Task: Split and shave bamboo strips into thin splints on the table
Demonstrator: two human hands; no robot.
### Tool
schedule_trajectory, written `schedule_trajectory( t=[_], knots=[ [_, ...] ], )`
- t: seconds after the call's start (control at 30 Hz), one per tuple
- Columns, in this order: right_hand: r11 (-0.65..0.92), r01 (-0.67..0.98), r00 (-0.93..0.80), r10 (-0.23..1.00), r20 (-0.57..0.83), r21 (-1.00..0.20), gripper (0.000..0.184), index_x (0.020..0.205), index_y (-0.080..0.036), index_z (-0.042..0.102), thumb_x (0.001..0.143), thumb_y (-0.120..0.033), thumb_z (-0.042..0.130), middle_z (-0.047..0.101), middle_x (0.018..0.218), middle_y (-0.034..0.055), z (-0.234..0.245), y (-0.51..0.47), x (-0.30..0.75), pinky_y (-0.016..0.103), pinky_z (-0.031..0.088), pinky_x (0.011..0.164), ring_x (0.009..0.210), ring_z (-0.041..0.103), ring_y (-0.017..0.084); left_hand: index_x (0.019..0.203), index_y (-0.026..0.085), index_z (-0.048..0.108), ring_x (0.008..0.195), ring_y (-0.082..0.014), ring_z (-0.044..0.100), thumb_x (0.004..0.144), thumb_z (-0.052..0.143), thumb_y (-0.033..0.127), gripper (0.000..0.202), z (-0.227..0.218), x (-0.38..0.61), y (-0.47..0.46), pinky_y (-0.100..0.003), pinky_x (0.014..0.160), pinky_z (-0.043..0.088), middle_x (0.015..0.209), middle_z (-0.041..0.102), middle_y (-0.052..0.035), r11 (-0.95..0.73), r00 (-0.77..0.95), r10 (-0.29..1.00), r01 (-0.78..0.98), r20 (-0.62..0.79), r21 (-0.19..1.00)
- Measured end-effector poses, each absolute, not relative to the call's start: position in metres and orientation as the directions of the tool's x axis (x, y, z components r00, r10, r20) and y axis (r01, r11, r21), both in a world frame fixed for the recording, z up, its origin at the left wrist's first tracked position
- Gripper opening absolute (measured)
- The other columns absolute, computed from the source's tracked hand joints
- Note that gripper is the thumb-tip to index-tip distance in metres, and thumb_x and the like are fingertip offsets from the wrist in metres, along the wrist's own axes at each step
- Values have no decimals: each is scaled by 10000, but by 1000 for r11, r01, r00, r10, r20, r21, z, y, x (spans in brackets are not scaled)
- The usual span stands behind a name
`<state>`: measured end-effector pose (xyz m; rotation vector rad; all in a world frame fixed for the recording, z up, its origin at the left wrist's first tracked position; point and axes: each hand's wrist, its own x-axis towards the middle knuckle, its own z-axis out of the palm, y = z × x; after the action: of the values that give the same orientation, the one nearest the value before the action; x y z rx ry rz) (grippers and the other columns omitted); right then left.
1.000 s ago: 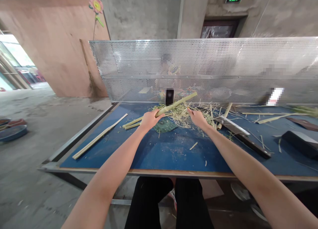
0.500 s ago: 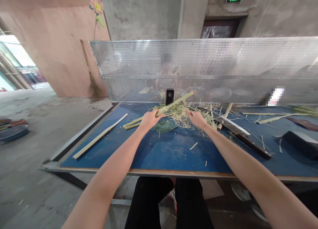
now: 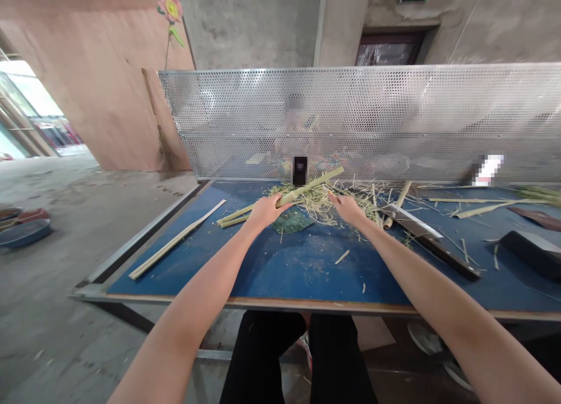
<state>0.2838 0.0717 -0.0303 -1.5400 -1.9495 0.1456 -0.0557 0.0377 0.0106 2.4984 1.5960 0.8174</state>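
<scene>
My left hand (image 3: 266,211) is wrapped round the near end of a pale green bamboo piece (image 3: 313,185), which slants up and to the right above the shavings. To its right, my right hand (image 3: 348,209) is closed with the thumb pointing forward; a small light bit shows by its fingertips, too small to name. Beneath and between both hands spreads a heap of thin bamboo shavings (image 3: 322,208). A dark green leaf-like sheet (image 3: 291,221) lies flat just right of my left wrist. Two more bamboo strips (image 3: 236,217) lie beside my left hand.
A large cleaver-like knife (image 3: 432,240) lies right of my right forearm. A long split bamboo strip (image 3: 175,240) lies at left on the blue table (image 3: 280,269). Behind stands a perforated metal screen (image 3: 245,117), with a black phone-like object (image 3: 300,170) before it. A dark box (image 3: 532,252) sits far right.
The far end of the bamboo piece has dipped slightly. Both hands stay in nearly the same places, with their grips unchanged.
</scene>
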Motion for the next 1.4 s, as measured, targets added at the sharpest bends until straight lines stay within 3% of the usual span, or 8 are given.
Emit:
schedule_trajectory(
  t=[0.4, 0.57, 0.8, 0.97, 1.13, 1.27, 1.4],
  knots=[
    [290, 824, -100, 920, 378, -487, 736, 644, -289, 362, 1006, -897, 158, 446, 582, 35, -34, 74, 286, 370, 351, 653, 613, 447, 222, 1187, 180, 741, 708, -271, 721, 1019, 614, 664, 528, 11, -55, 38, -320, 635, 468, 714, 713, -86, -439, 318, 874, 842, 368, 315],
    [271, 818, -104, 937, 332, -508, 655, 675, -284, 383, 1066, -785, 227, 468, 603, 36, -35, 75, 287, 371, 360, 668, 624, 463, 225, 1148, 190, 719, 732, -269, 714, 995, 652, 667, 505, 12, -54, 36, -326, 666, 473, 738, 710, -71, -441, 336, 876, 848, 346, 292],
    [362, 770, -114, 888, 445, -525, 432, 916, -241, 588, 1101, -547, 347, 701, 861, 106, -41, 77, 288, 355, 416, 736, 768, 602, 259, 945, 228, 595, 649, -214, 624, 1018, 654, 574, 359, 15, -51, 32, -308, 628, 403, 707, 636, -31, -515, 396, 837, 804, 378, 297],
    [231, 803, 111, 848, 518, -550, 546, 1010, -243, 567, 1104, -665, 233, 642, 794, 90, -36, 76, 290, 363, 379, 707, 714, 558, 266, 1118, 218, 548, 625, -219, 622, 1089, 544, 354, 139, 18, -50, 30, -309, 621, 399, 721, 637, -30, -476, 362, 853, 836, 376, 274],
    [220, 731, 333, 710, 620, -645, 708, 982, -244, 529, 1076, -752, 45, 602, 810, 95, -28, 68, 288, 381, 399, 727, 757, 567, 273, 1280, 181, 548, 633, -240, 660, 1133, 450, 426, 302, 17, -45, 28, -312, 639, 441, 731, 676, -60, -449, 357, 864, 866, 356, 220],
    [349, 684, 212, 746, 632, -641, 685, 956, -256, 527, 1088, -730, 51, 582, 780, 75, -24, 52, 265, 382, 418, 726, 734, 558, 256, 1182, 163, 626, 683, -267, 703, 1132, 424, 553, 442, 16, -37, 28, -305, 636, 455, 758, 711, -100, -400, 340, 895, 897, 288, 186],
    [450, 709, -75, 814, 576, -544, 598, 911, -270, 504, 1096, -729, 169, 555, 701, 45, -19, 32, 230, 377, 389, 687, 675, 531, 252, 1175, 123, 638, 834, -313, 760, 1158, 360, 459, 436, 15, -30, 27, -332, 704, 495, 905, 762, -180, -366, 328, 905, 925, 271, 103]
  ],
)
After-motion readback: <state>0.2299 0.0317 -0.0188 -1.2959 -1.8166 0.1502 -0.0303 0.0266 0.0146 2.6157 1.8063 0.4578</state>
